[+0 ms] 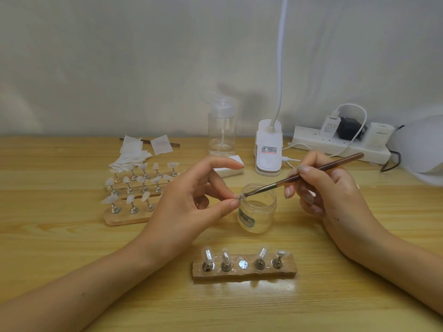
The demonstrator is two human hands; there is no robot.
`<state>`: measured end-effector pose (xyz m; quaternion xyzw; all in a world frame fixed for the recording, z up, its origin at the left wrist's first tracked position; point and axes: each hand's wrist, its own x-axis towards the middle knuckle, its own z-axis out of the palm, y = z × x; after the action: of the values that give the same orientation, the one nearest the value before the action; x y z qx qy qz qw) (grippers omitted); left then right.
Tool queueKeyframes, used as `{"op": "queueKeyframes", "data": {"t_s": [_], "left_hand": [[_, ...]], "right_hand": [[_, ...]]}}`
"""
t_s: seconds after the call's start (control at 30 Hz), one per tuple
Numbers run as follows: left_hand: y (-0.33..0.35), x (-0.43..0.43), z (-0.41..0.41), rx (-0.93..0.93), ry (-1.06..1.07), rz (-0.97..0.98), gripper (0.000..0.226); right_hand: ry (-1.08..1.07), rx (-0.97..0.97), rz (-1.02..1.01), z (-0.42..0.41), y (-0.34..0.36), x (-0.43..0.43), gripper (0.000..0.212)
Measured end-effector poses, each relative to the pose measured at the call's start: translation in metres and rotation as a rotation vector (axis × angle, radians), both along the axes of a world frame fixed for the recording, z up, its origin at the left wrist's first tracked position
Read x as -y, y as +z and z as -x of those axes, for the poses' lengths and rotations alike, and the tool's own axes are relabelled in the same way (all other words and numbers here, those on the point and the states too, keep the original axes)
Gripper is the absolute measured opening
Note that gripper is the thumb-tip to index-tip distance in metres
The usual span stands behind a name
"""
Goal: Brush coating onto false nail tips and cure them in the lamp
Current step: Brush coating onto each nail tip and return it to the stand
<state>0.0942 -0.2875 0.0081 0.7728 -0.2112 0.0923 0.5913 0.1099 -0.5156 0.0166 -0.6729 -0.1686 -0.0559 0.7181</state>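
My left hand (191, 202) pinches a small clear nail tip on its stand (239, 197) between thumb and fingers, just over the rim of an open clear jar (257, 212). My right hand (328, 188) grips a brown brush (318, 170), whose bristles touch the held tip. In front of me lies a wooden holder (244, 271) with several nail tips on metal stands and one bare magnet spot. The white curing lamp (422, 147) sits at the far right edge, partly cut off.
Two more wooden holders with several tips (134, 200) stand at the left, behind them wipes (134, 152). A clear pump bottle (221, 130), a white clip lamp (268, 149) and a power strip (335, 142) line the back of the table.
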Motion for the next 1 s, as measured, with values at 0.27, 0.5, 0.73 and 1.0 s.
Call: {"op": "queueKeyframes", "data": {"t_s": [0.27,0.5,0.73,1.0], "left_hand": [[0.0001,0.0008,0.0005,-0.002,0.0,0.003,0.048],[0.0,0.0008,0.0004,-0.005,0.0,-0.002,0.047],[0.0008,0.0014,0.0007,-0.001,0.002,-0.003,0.047],[0.001,0.0017,0.0007,0.003,0.002,-0.008,0.046]], "right_hand": [[0.018,0.008,-0.015,0.0013,0.0016,-0.0013,0.019],[0.026,0.017,-0.057,0.0018,0.0023,0.0001,0.015],[-0.002,0.0,-0.037,0.0002,0.0005,0.0018,0.018],[-0.016,0.0,-0.025,-0.0011,-0.0005,0.0021,0.019]]}}
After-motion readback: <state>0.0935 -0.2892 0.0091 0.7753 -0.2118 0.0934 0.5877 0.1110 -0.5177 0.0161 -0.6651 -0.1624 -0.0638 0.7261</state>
